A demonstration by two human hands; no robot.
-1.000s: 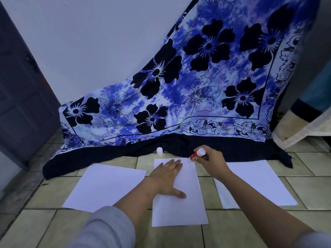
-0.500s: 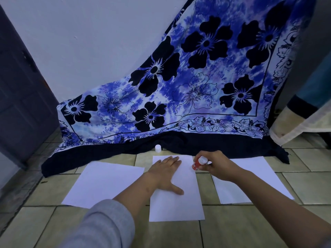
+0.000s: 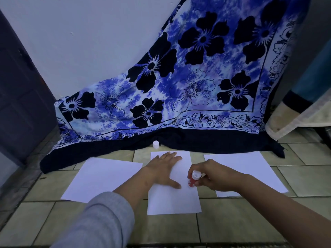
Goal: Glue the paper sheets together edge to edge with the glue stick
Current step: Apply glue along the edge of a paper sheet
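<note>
Between right fingers [image 3: 204, 178], glue stick [image 3: 193, 179] (upright)

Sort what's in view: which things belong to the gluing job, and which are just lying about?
Job:
glue stick in the right hand
middle sheet under the left hand
left sheet
right sheet
white cap

Lying about:
floral cloth
dark door
tiled floor
</note>
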